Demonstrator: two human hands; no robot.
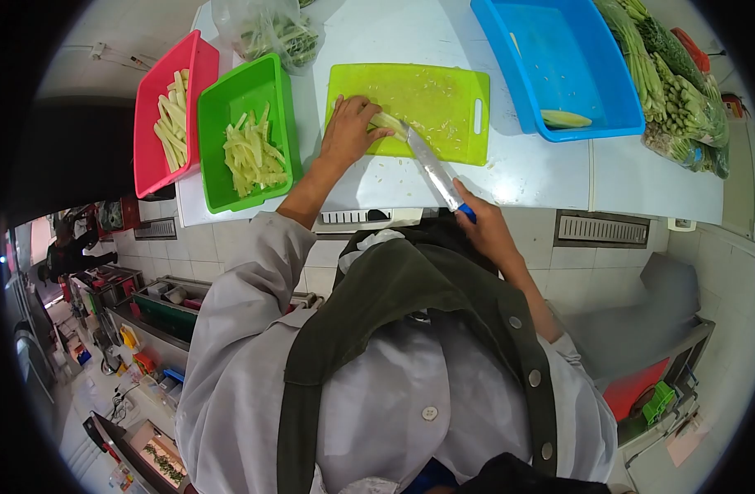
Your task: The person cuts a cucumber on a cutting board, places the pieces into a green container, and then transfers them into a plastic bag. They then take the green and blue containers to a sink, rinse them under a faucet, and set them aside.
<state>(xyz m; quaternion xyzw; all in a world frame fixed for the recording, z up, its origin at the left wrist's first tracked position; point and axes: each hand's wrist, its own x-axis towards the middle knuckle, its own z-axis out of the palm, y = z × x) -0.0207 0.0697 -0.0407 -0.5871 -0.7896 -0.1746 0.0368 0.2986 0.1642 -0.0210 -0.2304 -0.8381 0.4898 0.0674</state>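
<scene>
My left hand [350, 130] presses a pale green vegetable piece [388, 123] down on the lime-green cutting board [443, 97]. My right hand [486, 226] grips the blue handle of a knife [432, 168], whose blade slants up to the vegetable piece just right of my left fingers. Small shreds lie scattered over the board.
A green tray [221, 107] of pale cut strips and a pink tray [151, 132] of thicker sticks stand left of the board. A blue tub [509, 66] at the right holds one peeled piece [566, 118]. Bagged greens [682, 90] lie far right, another bag [270, 33] behind.
</scene>
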